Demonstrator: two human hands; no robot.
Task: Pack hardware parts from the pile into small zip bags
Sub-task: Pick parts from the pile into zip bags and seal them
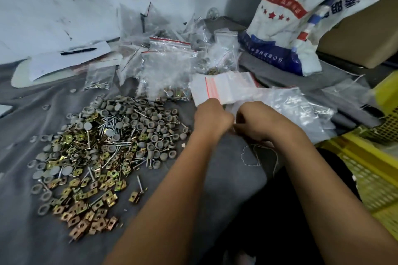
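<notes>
At the far left, a sheet of white paper [71,58] with a black pen [78,51] on it lies at the back of the grey-covered desk [32,211]. In front of it spreads the pile of hardware parts [103,153]: grey round caps toward the back, screws in the middle, brass-coloured square clips nearest the person. Behind the pile, filled zip bags [168,71] with red strips are heaped against the wall.

Just right of the pile, the left hand [212,118] is curled, knuckles up, its fingers closed on the edge of a small zip bag [219,89] (a stack of empty ones, it seems, with a red seal line) that lies just beyond the fingers. The right hand [256,122] sits close beside the left, almost touching, also curled and pinching at the clear plastic between the two hands; exactly what its fingertips hold cannot be told. More crumpled clear plastic [301,109] lies right of that hand.

Further right stands a printed white-and-blue sack [286,28], and a yellow mesh crate [366,168] fills the right edge.
</notes>
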